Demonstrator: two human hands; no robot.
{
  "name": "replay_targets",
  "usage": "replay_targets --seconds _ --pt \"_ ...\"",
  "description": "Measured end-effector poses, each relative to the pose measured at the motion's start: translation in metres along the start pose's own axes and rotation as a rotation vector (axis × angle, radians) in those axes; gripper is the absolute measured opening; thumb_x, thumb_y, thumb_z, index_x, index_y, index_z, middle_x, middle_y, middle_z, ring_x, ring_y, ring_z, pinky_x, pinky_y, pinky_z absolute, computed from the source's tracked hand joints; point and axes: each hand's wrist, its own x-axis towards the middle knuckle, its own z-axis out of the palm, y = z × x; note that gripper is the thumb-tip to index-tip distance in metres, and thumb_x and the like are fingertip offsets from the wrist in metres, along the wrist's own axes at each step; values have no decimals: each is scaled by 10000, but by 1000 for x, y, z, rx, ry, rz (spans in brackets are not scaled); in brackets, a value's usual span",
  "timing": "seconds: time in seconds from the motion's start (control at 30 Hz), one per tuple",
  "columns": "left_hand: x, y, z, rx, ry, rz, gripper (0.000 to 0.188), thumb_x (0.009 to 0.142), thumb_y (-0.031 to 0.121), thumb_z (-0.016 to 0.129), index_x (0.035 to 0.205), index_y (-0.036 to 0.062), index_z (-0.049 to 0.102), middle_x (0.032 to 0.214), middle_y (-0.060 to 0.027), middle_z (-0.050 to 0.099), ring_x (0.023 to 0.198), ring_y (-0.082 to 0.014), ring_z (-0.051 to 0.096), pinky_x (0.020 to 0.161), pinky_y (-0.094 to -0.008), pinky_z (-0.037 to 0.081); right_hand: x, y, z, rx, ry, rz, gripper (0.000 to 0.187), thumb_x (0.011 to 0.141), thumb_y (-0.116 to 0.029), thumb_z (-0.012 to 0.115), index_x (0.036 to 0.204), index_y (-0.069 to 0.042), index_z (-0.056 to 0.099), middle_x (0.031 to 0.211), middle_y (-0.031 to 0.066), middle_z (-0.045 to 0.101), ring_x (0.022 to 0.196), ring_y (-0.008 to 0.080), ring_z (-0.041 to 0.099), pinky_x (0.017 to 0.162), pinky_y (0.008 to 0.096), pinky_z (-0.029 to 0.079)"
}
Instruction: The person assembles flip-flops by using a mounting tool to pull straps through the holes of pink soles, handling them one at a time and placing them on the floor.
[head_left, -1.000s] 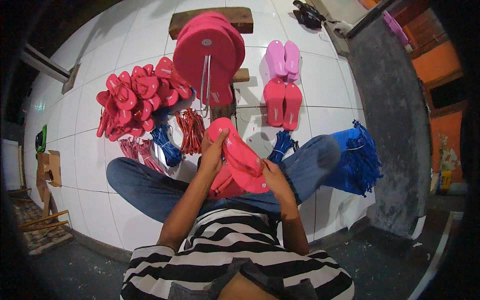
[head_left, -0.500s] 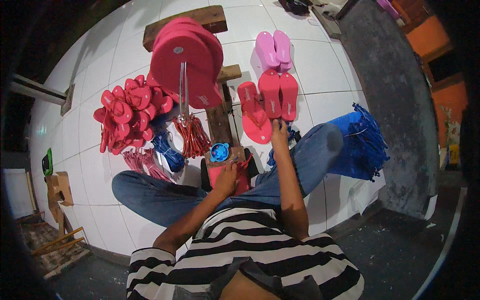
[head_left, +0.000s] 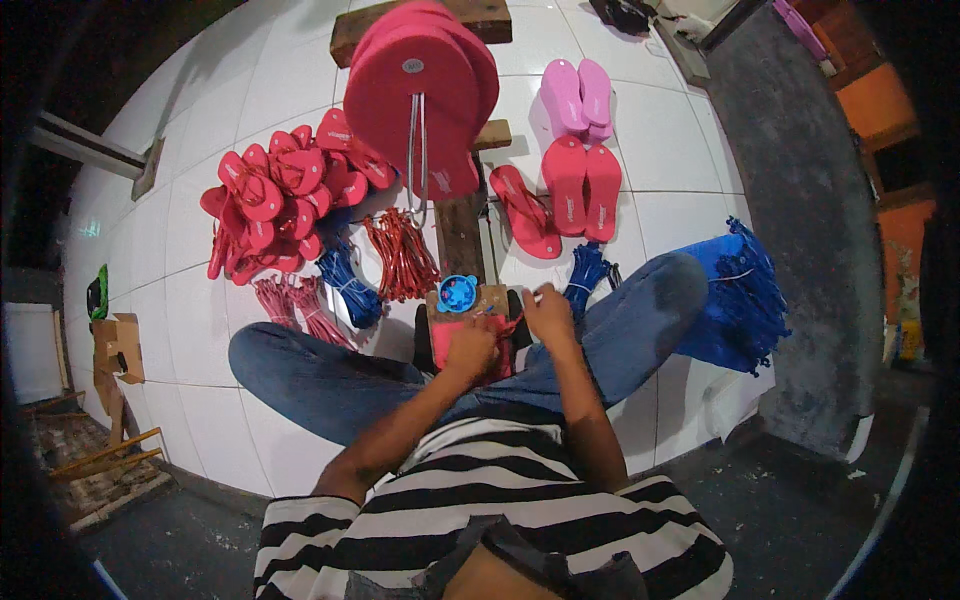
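Between my knees, my left hand (head_left: 474, 345) is closed at a red piece (head_left: 446, 338) lying over a wooden block, with its fingers on a thin red flip-flop strap (head_left: 516, 324). Just right of it, my right hand (head_left: 547, 316) hovers with fingers pinched together; what they hold, if anything, is too small to make out. A small blue dish (head_left: 458, 293) sits on the block beyond my left hand. Farther right lies a red flip-flop (head_left: 527, 214) with its strap on, beside a pair of red soles (head_left: 586, 190).
Red soles (head_left: 415, 95) hang stacked on a metal prong above a wooden beam (head_left: 461, 240). At left are piled red flip-flops (head_left: 262, 195) and bundles of red straps (head_left: 400, 255), blue straps (head_left: 350, 285) and pink straps (head_left: 305, 308). Pink soles (head_left: 580, 97) and more blue straps (head_left: 745, 290) are at right.
My right hand has come back from the red flip-flop at right to beside my left hand. That flip-flop now lies farther off and angled differently. The whole view has shifted slightly.
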Motion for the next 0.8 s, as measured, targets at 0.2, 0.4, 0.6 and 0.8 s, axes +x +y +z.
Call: replay_targets --seconds 0.2,0.4,0.6,0.8 --pt "5 10 -32 -739 89 -57 290 780 188 621 1008 18 558 778 -110 629 742 -252 641 643 -370 521 3 -4 -7 319 -178 54 435 934 -341 522 1046 75 572 969 194 651 872 277 649 756 377 511" --pt "-4 22 -96 -1465 116 -75 162 886 86 540 1034 24 522 773 -65 605 728 -146 610 695 -285 498 -7 -88 -60 1188 -457 3 328 970 -243 498 1123 37 573 932 80 633 849 140 619 749 267 494" --pt "-23 15 -113 -987 297 365 225 925 112 532 1138 40 526 881 -73 625 819 -185 629 740 -319 500 -25 -182 -113 1289 -135 -237 244 937 -149 550 1098 26 605 863 47 628 718 99 569 624 220 453" --pt "-15 -20 -174 -953 430 80 285 917 121 548 1187 31 526 1055 -115 598 968 -226 592 833 -343 457 -29 -226 -147 875 128 -748 201 886 -42 609 1070 38 623 885 51 642 685 53 542 572 186 404"
